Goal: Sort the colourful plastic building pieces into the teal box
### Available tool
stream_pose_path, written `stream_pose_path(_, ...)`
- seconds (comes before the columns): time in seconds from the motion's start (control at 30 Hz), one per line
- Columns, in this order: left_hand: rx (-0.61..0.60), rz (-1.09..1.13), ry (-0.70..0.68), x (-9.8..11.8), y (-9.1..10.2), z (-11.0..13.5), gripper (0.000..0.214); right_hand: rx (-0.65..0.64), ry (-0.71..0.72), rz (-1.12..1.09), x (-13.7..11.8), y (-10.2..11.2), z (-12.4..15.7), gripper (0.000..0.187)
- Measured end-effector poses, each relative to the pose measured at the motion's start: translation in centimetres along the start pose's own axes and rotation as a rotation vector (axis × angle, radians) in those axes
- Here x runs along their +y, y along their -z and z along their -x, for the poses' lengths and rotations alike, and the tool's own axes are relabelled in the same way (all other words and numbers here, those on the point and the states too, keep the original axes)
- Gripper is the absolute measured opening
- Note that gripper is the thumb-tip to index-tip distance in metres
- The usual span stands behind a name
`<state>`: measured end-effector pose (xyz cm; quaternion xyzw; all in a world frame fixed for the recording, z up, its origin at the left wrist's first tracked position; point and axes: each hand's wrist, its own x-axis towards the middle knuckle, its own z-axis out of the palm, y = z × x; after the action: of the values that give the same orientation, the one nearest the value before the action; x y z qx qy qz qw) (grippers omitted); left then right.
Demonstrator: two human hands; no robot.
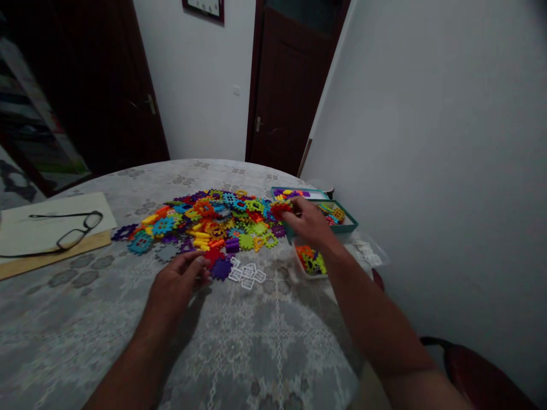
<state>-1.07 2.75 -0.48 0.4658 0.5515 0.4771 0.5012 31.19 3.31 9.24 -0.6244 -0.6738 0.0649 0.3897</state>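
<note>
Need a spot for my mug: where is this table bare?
Bare: the tablecloth near you between left hand and right hand, below the paper with glasses, and the far edge behind the plastic building pieces. Crowded: those pieces and the teal box beside the right hand.

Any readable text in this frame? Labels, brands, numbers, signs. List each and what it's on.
No text can be read anywhere in the head view.
Framed picture on the wall: cut off at the top edge, and any print is too small and blurred to read.
Sheet of paper under the glasses: looks blank.
Teal box: no label visible.
Plastic pieces: no markings visible.
</note>
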Motion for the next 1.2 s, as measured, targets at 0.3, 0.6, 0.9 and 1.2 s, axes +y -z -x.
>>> stream_pose_path(0.3, 0.025, -0.226, -0.025, -0.2, 0.6, -0.5, 0.039, -0.328, -0.45, 0.906, 12.7, 10.9, -5.8, 0.033)
stream_pose_path(0.6, 0.02, -0.365, -0.069, -0.6, 0.8, -0.8, 0.038, -0.325, -0.657, 0.952, 16.0, 10.1, -3.7, 0.051)
stream_pose_path(0.9, 0.018, -0.476, -0.121, -0.5, 0.8, -0.8, 0.037, -0.237, -0.627, 0.971, 12.9, 9.3, -2.2, 0.04)
stream_pose_path(1.2, 0.012, -0.613, -0.268, -0.9, 0.4, -0.5, 0.035, -0.234, -0.051, 0.541, 0.5, 0.1, 5.1, 0.024)
